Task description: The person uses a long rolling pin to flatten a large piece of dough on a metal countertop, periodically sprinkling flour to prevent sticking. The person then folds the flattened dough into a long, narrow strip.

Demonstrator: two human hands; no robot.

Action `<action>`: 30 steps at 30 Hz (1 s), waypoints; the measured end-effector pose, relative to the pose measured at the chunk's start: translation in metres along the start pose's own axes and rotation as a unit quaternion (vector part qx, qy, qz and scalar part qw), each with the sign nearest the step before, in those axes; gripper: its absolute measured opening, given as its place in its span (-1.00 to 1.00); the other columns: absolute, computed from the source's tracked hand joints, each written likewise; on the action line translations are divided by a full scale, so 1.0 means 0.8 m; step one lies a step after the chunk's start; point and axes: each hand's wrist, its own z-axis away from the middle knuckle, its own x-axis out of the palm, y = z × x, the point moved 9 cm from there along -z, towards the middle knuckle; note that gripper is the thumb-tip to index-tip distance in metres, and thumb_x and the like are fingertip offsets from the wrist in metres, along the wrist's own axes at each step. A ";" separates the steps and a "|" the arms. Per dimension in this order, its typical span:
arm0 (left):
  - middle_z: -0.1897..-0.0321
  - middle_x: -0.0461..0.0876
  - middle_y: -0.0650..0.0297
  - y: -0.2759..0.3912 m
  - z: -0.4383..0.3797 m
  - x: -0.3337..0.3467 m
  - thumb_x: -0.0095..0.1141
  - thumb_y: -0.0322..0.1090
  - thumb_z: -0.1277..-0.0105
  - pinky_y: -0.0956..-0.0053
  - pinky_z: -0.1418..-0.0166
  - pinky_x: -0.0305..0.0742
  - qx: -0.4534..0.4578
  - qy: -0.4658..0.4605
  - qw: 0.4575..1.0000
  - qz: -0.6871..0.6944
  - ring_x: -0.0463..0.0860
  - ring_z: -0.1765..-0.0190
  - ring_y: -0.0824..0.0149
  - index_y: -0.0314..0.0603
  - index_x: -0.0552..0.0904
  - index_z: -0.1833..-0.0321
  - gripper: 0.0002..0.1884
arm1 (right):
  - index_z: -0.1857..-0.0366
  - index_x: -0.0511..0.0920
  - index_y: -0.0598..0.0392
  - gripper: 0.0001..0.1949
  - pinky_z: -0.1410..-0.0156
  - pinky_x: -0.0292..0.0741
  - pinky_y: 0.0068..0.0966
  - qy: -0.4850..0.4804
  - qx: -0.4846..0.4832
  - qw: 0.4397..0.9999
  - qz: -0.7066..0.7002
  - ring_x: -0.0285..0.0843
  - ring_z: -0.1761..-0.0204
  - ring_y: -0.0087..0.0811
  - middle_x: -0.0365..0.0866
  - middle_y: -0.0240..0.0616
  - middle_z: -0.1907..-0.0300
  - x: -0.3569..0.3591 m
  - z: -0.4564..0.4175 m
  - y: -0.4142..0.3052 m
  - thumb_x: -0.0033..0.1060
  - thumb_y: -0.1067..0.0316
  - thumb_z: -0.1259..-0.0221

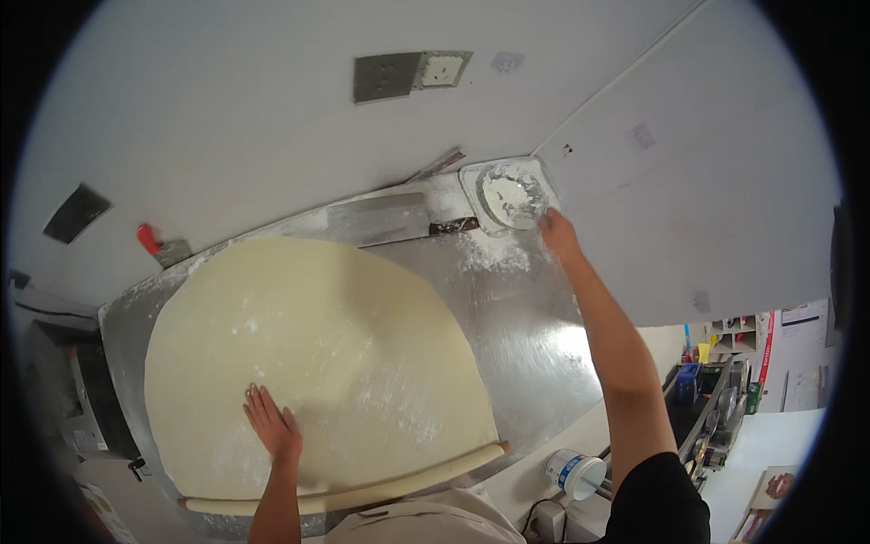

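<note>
A very large rolled-out sheet of pale dough (pixel 319 340) covers much of the metal worktop (pixel 530 326). Its near edge is wound around a wooden rolling pin, whose brown tip (pixel 504 447) sticks out at the right. My left hand (pixel 273 423) lies flat on the dough, palm down, holding nothing. At the far right corner, my right hand (pixel 560 232) has its fingers curled at the rim of a round flour container (pixel 511 196), which sits in a squarish plastic tub (pixel 469 178). Its fingertips are partly hidden and blurred.
A broad long blade (pixel 380 219) with a dark, floury handle (pixel 454 226) lies along the back wall. Loose flour (pixel 499 253) is spread before the tub. A red-handled scraper (pixel 163 246) rests at the back left. Beside the worktop, lower right, stands a white bucket (pixel 575 474).
</note>
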 end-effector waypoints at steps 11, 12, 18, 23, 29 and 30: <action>-0.67 0.14 -0.21 0.012 -0.007 -0.004 -0.22 -0.19 -0.56 -0.23 -0.73 -0.11 -0.011 -0.016 0.999 -0.038 0.10 -0.68 -0.29 -0.46 0.21 -0.64 -0.33 | -0.17 0.53 0.17 -0.71 0.39 0.64 -0.28 -0.162 0.151 0.913 -0.343 0.63 0.38 -0.31 0.62 -0.17 0.30 0.184 -0.162 0.041 -0.06 0.44 -0.46; -0.67 0.15 -0.22 0.014 -0.009 -0.001 -0.22 -0.19 -0.56 -0.23 -0.73 -0.11 -0.007 -0.015 0.999 -0.032 0.10 -0.68 -0.29 -0.46 0.21 -0.64 -0.33 | -0.21 0.51 0.17 -0.69 0.37 0.65 -0.28 -0.178 0.140 0.919 -0.323 0.64 0.38 -0.30 0.63 -0.14 0.29 0.181 -0.164 0.042 -0.04 0.41 -0.47; -0.66 0.16 -0.23 0.013 -0.010 0.001 -0.19 -0.20 -0.54 -0.25 -0.72 -0.10 0.004 -0.014 1.000 -0.021 0.10 -0.68 -0.30 -0.47 0.22 -0.63 -0.33 | -0.50 0.36 0.11 -0.41 0.03 0.72 -0.06 -0.130 0.112 0.983 -0.068 0.71 -0.01 -0.01 0.73 0.07 -0.05 0.164 -0.153 0.012 0.12 0.16 -0.44; -0.65 0.17 -0.24 0.013 -0.012 0.002 -0.07 -0.25 -0.45 -0.26 -0.72 -0.12 0.001 -0.014 1.000 0.007 0.11 -0.68 -0.30 -0.48 0.23 -0.62 -0.29 | -0.39 0.51 0.22 -0.43 -0.21 0.64 -0.18 -0.106 -0.058 0.990 0.067 0.70 -0.20 0.05 0.73 0.19 -0.13 0.170 -0.149 -0.009 0.21 0.29 -0.27; -0.63 0.18 -0.25 0.010 -0.011 -0.001 0.04 -0.31 -0.33 -0.28 -0.71 -0.11 -0.008 -0.020 0.999 0.031 0.12 -0.67 -0.31 -0.49 0.24 -0.61 -0.23 | 0.25 0.59 0.05 -0.92 0.40 0.45 -0.42 -0.106 0.282 0.831 -0.468 0.50 0.39 -0.46 0.53 -0.38 0.36 0.142 -0.108 0.042 0.08 0.47 -0.28; -0.64 0.18 -0.23 0.005 -0.007 -0.004 0.06 -0.29 -0.35 -0.28 -0.71 -0.10 -0.011 -0.013 0.999 0.027 0.11 -0.67 -0.31 -0.46 0.24 -0.62 -0.24 | 0.25 0.60 0.06 -0.92 0.37 0.47 -0.41 -0.115 0.228 0.832 -0.492 0.52 0.38 -0.43 0.55 -0.36 0.35 0.121 -0.107 0.011 0.10 0.47 -0.27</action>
